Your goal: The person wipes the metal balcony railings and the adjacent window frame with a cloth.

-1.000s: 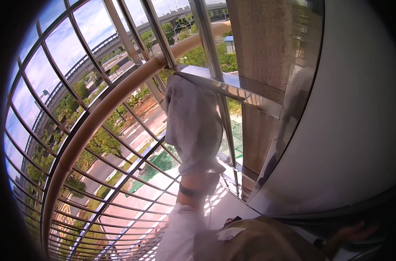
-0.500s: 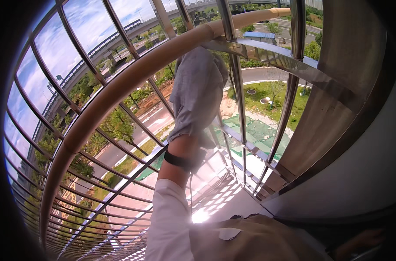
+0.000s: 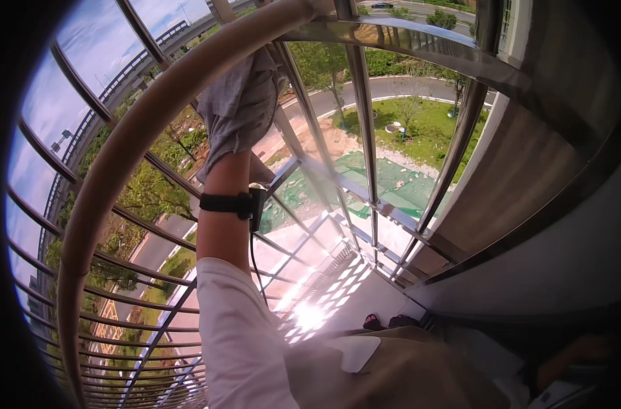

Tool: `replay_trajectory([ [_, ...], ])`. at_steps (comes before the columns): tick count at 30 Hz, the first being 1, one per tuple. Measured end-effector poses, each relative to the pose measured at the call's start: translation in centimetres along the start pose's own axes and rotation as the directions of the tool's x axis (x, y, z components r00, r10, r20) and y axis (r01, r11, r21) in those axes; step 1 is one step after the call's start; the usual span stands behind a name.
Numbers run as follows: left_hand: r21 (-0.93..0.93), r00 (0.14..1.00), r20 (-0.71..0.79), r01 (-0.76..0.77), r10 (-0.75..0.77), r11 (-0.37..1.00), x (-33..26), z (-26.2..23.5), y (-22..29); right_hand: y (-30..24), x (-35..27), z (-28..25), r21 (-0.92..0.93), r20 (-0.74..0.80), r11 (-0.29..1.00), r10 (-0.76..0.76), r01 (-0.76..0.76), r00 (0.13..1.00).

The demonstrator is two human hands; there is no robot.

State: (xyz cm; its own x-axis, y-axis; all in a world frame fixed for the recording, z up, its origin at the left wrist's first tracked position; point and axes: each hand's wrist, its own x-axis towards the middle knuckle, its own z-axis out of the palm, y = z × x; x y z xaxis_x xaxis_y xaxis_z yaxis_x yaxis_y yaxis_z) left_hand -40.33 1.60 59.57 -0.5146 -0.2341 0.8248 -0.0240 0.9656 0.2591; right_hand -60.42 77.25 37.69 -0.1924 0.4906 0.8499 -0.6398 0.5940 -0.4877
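Observation:
A grey cloth [image 3: 239, 102] covers my left hand, which is hidden inside it just beneath the tan round handrail [image 3: 147, 102]. The cloth lies against the shiny metal bars there, bunched over the hand. My left forearm [image 3: 225, 235] reaches up and forward, with a black strap [image 3: 225, 204] and small device at the wrist. In deep shade at the lower right is my right hand [image 3: 583, 350]; its fingers are too dark to make out, as is anything it may touch.
Polished metal uprights [image 3: 365, 116] and a flat crossbar [image 3: 406, 37] form the railing. A wall panel [image 3: 528, 177] closes off the right. Below are the sunlit floor [image 3: 351, 293] and sandalled feet [image 3: 372, 322]. Outside lie a road, grass and green netting.
My left hand and the cloth have moved left, away from the crossbar's joint at the handrail. The view has shifted too, and my feet have come into sight.

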Motion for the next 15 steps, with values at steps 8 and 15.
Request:
replay_trajectory([
  [8,0.134,0.932,0.076,0.343,-0.354,0.930,-13.6,4.4,-4.5,-10.8,-0.5,5.5,-0.398,-0.034,0.843,-0.408,0.362,0.912],
  [15,-0.011,0.705,0.103,0.706,-0.701,0.708,-22.9,8.9,-4.4,-14.5,-1.3,6.6,-0.394,-0.049,0.864,-0.362,0.315,0.931],
])
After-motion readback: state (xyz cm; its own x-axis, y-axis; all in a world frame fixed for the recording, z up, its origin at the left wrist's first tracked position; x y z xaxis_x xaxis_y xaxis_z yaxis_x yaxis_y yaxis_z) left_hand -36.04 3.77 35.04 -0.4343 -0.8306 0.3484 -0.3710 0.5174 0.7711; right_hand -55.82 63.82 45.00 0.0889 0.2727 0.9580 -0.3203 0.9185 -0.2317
